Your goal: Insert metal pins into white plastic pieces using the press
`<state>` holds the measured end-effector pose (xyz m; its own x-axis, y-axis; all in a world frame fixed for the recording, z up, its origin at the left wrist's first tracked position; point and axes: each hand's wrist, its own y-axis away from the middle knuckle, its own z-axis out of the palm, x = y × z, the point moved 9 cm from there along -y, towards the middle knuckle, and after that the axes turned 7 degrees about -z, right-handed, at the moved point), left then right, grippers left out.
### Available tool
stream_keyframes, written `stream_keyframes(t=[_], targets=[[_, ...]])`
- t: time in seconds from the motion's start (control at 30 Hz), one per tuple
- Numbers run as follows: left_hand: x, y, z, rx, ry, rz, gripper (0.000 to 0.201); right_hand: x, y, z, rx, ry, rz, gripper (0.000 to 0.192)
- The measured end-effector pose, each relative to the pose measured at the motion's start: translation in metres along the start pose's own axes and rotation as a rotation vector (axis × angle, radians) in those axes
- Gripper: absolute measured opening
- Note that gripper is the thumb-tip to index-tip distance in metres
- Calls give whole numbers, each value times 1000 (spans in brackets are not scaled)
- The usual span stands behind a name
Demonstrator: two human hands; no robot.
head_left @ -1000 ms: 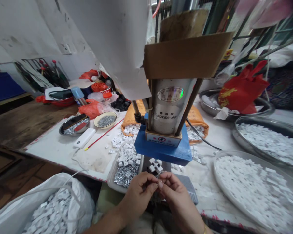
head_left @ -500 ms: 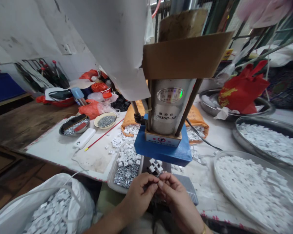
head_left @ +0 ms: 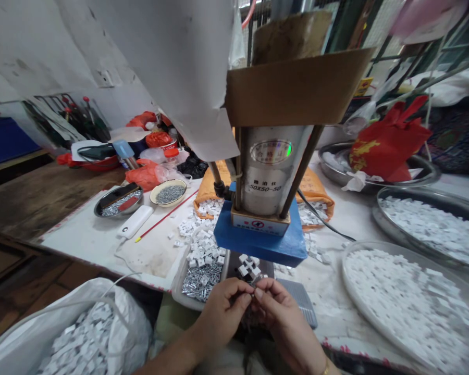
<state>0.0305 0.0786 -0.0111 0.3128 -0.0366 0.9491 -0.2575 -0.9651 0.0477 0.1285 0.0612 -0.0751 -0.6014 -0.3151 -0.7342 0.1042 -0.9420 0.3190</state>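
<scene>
A person's two hands meet at the near edge of a cluttered workbench, directly below a small pneumatic press (head_left: 268,172) with a blue base plate (head_left: 260,242). The left hand (head_left: 222,312) and right hand (head_left: 283,317) come together fingertip to fingertip — thumbs and forefingers are pinched closed around something very small between them, too tiny and hidden to identify or to say which way it runs.

Just beyond the fingertips, away from the body, a little cluster of white plastic pieces (head_left: 248,266) sits on the press bed under the blue plate; both hands are about equally close to it. Just to the left of the left hand, a shallow tray (head_left: 180,284) holds silver screws (head_left: 201,278) with more white pieces on top, so the left hand is the nearer one to the screws.

To the right, well apart from the hands, a round metal pan (head_left: 349,250) is filled with white pieces. At lower left, a white sack (head_left: 128,307) is full of the same pieces. A red bag (head_left: 389,140) sits in another pan at the back right.
</scene>
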Motion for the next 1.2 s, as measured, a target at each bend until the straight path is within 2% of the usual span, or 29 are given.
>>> stream_keyframes(t=[1.2], targets=[[-8,-1,0,13,-15,-51,15,0,-1,-3,27,8,13,26]])
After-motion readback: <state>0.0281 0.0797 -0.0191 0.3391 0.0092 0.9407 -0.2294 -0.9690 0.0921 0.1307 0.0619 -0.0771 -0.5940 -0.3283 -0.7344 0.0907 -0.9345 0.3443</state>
